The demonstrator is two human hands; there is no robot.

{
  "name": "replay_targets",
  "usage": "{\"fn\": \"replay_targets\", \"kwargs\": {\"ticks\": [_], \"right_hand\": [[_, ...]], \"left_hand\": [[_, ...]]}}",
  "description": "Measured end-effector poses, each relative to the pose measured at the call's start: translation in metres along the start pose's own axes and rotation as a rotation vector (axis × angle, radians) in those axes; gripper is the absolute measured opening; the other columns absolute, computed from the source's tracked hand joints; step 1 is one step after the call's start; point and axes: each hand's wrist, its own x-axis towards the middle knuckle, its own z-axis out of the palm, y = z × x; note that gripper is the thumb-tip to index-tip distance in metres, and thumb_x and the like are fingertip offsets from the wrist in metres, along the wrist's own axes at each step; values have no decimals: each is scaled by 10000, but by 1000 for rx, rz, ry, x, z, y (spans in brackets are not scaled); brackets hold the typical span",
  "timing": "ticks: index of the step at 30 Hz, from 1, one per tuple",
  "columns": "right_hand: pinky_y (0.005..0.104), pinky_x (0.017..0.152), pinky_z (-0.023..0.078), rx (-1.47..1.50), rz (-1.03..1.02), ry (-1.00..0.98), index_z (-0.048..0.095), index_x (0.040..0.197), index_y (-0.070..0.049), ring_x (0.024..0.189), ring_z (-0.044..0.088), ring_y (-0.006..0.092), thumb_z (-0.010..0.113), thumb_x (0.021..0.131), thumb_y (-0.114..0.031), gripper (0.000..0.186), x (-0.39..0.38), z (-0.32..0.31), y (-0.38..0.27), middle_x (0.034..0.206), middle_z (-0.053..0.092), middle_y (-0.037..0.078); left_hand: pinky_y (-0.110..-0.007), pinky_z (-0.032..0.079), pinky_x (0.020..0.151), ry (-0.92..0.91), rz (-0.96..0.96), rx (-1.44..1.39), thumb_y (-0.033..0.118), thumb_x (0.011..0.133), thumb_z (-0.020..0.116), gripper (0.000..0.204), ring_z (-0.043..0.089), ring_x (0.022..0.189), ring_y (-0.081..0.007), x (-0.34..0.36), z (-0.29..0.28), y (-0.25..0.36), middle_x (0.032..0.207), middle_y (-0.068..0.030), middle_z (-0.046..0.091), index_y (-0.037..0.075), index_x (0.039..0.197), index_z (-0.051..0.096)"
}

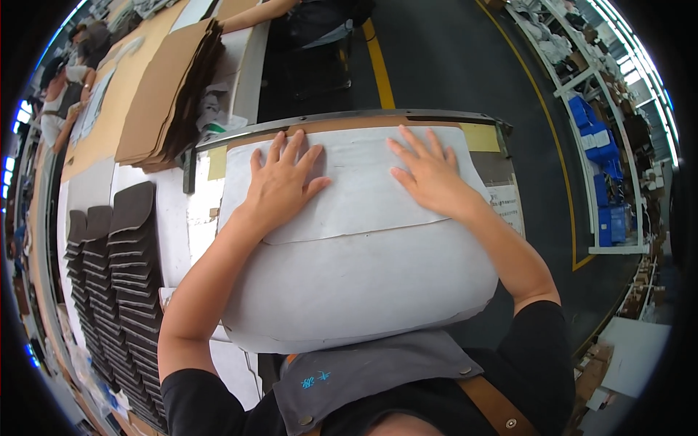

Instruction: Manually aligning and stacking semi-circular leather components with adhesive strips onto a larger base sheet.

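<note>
It's a factory workshop I'm standing in, a production floor for cut goods by the look of it. Brown sheets [160, 94] lie stacked in a thick pile on a long worktable [91, 147], and dark grey cut pads [133, 211] overlap in neat rows nearby. A co-worker [54, 109] stands along the tables to the left, another [313, 25] beyond, and the nearest person wears a grey work apron [371, 367]. Yellow lines [379, 69] mark out the dark floor [458, 73]; over to the right, blue plastic bins [584, 114] sit on metal racking [578, 81] under bright strip lights [646, 62].
</note>
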Motion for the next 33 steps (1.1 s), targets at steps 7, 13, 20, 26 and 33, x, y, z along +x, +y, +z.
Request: {"fn": "replay_targets", "kwargs": {"ticks": [7,13,20,26,33], "right_hand": [[683,1042,155,-12,-3,-7,404,1408,-179,1391,115,444,443,963,-391,495,-1,-3,1,1534,202,97],[665,1054,151,-32,-6,-25,402,1410,-184,1392,122,442,461,957,-389,500,-3,-4,-1,1532,212,101],[661,1059,146,-35,-1,-32,395,1414,-175,1388,139,449,482,952,-381,514,-4,-7,-1,1533,214,105],[665,1058,150,-30,6,-25,396,1413,-165,1390,135,444,488,954,-364,509,-5,-9,-4,1530,213,106],[670,1052,164,-27,-3,-15,399,1410,-164,1387,136,447,496,949,-367,513,-6,-9,-3,1527,217,106]], "left_hand": [[-627,255,1036,3,-17,49,472,910,526,530,269,1367,-384,0,0,3,1461,-160,334,162,1337,479],[-634,262,1033,4,1,50,478,916,507,530,263,1370,-387,-2,0,3,1463,-167,329,163,1342,471],[-635,273,1027,12,3,57,478,923,495,521,261,1373,-385,-2,1,5,1463,-169,329,158,1334,473],[-637,278,1023,21,9,72,481,927,485,518,263,1373,-382,-3,0,5,1462,-171,330,158,1332,476],[-661,300,988,40,-7,76,465,920,506,520,289,1343,-423,-5,0,9,1450,-179,341,145,1328,476]]}}
